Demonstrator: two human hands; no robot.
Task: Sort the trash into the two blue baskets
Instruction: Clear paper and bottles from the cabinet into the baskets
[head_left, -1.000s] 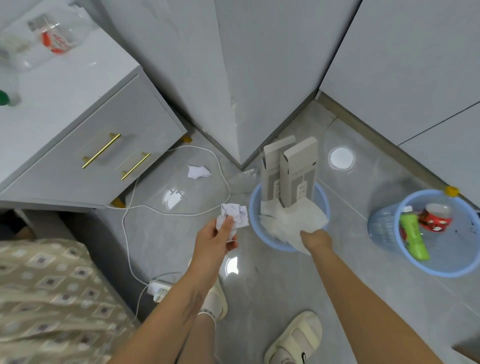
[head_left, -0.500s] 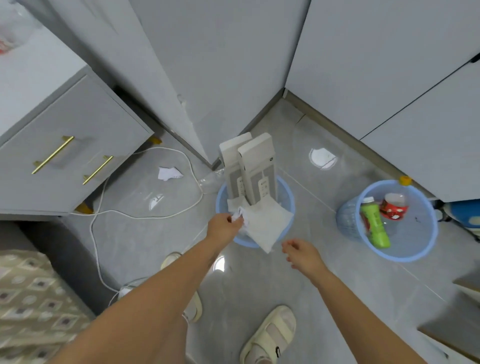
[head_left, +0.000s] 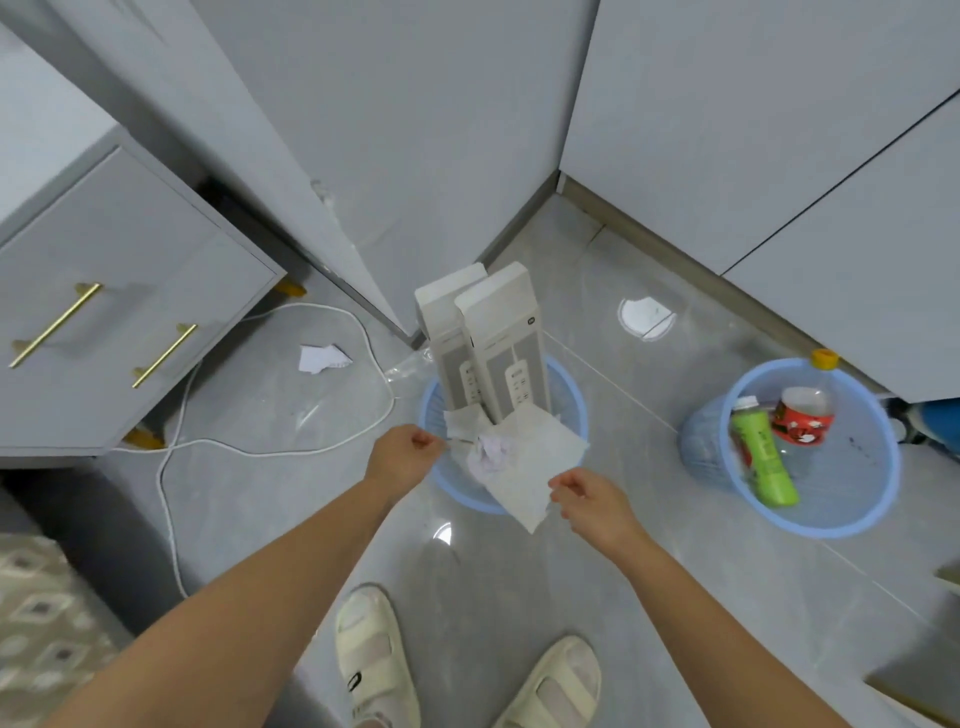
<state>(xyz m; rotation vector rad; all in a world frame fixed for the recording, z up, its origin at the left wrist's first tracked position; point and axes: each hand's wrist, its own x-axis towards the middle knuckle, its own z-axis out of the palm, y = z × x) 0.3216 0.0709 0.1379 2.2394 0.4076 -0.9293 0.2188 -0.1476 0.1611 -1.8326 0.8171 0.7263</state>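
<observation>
The left blue basket stands on the floor ahead of me. Two tall white boxes stand upright in it, and a flat white paper sheet hangs over its near rim. A crumpled paper ball lies on that sheet. My left hand hovers at the basket's left rim, loosely curled and holding nothing. My right hand hangs by the sheet's near corner, also holding nothing. The right blue basket holds a green bottle and a red-labelled bottle.
Another crumpled white paper lies on the floor to the left, inside a loop of white cable. A grey drawer cabinet stands at left, grey cupboard doors behind. A yellow cap sits behind the right basket. My sandalled feet are below.
My left hand carried the crumpled ball to the left basket and let it go; it now lies on the sheet. My right hand released the sheet and drew back.
</observation>
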